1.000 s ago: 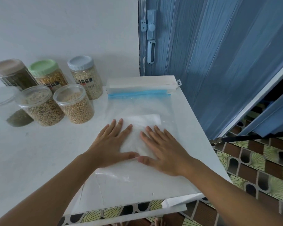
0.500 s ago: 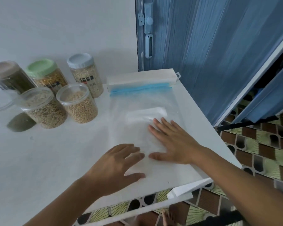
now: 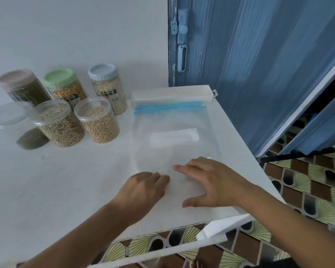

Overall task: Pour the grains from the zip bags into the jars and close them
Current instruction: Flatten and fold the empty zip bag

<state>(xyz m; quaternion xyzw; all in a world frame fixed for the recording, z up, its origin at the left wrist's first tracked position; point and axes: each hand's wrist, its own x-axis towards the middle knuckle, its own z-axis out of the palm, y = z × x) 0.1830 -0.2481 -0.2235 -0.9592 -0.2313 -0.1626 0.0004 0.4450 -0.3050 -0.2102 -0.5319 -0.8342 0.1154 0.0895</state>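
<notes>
An empty clear zip bag with a blue zip strip lies flat on the white table, its zip end pointing away from me. My left hand rests on the bag's near left part with fingers curled down; whether they pinch the plastic is not visible. My right hand presses on the near right part, fingers spread and arched. Two short jars of pale grains stand at the left. Behind them are three taller lidded jars.
A long white box lies just behind the bag's zip. A clear container with a little dark green grain is at the far left. The table's front edge is close under my wrists. A blue folding door stands to the right.
Both hands have slid back along the bag toward me. The left hand's fingers went from flat to curled, and the right hand's fingers have arched.
</notes>
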